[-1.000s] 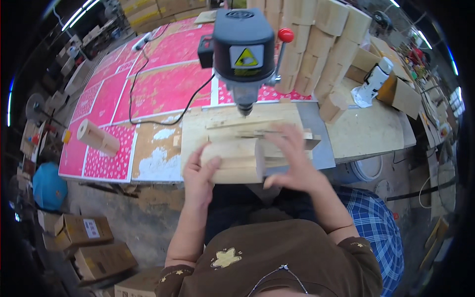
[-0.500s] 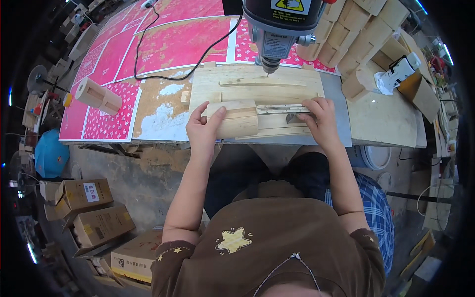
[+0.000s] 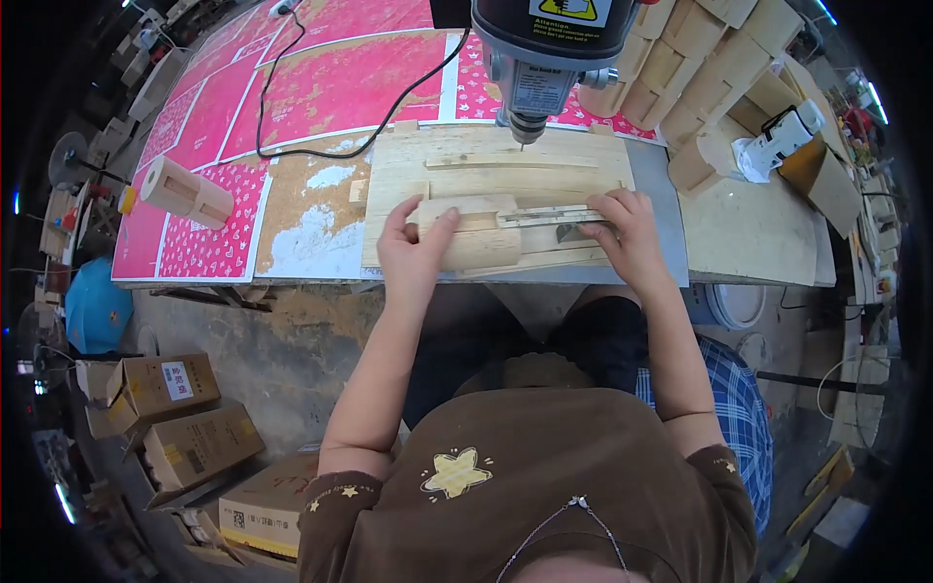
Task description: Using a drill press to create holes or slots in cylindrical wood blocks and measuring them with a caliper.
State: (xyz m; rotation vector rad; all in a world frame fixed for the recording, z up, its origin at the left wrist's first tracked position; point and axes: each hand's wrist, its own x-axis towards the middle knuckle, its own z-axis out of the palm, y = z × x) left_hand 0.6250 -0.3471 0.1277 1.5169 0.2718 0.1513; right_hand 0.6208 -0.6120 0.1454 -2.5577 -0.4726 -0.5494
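My left hand [image 3: 413,251] is closed round the left end of a pale wooden cylinder [image 3: 476,250], thumb on top. A recessed slot runs along the cylinder's upper side. From the right, a narrow wooden strip [image 3: 549,216] with dark marks reaches over the cylinder's right end at the slot. My right hand [image 3: 627,233] pinches the strip's right end. A small dark grey piece [image 3: 569,233] sits just below the strip by those fingers. Under both hands lies a wooden board [image 3: 389,185] with thin battens [image 3: 515,163] on it. A drill press chuck [image 3: 528,128] with a thin bit hangs above the board.
Another slotted cylinder [image 3: 187,192] lies on the pink sheet at left. Stacked wooden cylinders [image 3: 695,63] stand at back right, near a white bottle [image 3: 782,136]. A black cable [image 3: 389,121] crosses the table. Cardboard boxes [image 3: 199,442] sit on the floor at left.
The cylinder has shifted slightly right in my left hand and turned a little, showing more of its slot. The strip's left end now overlaps the cylinder. My right hand has barely moved.
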